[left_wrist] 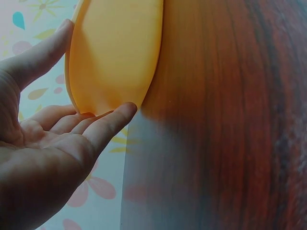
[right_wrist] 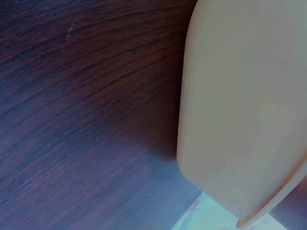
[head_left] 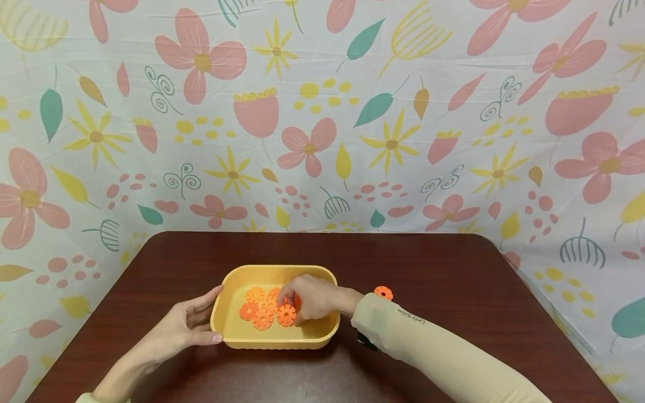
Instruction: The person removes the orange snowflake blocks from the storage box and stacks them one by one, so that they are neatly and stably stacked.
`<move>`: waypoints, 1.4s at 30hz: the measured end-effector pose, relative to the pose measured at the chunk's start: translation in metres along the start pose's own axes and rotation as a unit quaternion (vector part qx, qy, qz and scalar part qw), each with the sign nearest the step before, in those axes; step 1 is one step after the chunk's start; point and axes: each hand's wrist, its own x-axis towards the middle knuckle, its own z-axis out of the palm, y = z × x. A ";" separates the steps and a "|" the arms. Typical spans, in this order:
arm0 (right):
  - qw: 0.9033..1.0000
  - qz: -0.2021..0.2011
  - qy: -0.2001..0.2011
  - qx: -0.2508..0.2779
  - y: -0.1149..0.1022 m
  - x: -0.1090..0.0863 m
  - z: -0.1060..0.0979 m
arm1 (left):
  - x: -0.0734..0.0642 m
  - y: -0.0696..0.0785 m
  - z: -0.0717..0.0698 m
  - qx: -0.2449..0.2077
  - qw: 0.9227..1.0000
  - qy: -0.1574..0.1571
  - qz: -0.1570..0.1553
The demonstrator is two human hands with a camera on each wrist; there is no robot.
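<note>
A yellow plastic basin (head_left: 274, 342) rests on the table with several orange notched discs (head_left: 262, 319) lying in it. My left hand (head_left: 183, 324) holds the basin's left end, thumb near the front corner and fingertips near the back one. The left wrist view shows that hand (left_wrist: 62, 120) spanning the end wall, its fingertips against the plastic. Inside the basin, to the right, my right hand (head_left: 313, 299) reaches down with fingers curled around an orange disc, which they partly cover. From the right wrist, only the basin's outer wall (right_wrist: 240, 105) shows, without the hand.
One more orange disc (head_left: 383, 293) lies on the dark brown wooden table (head_left: 433, 263), right of the basin and just beyond the right sleeve (head_left: 428, 341). A flower-patterned cloth (head_left: 312, 184) hangs behind the table.
</note>
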 end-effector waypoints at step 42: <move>0.989 -0.050 0.088 0.108 0.015 -0.043 -0.043 | 0.003 -0.002 -0.002 0.021 1.000 -0.012 0.020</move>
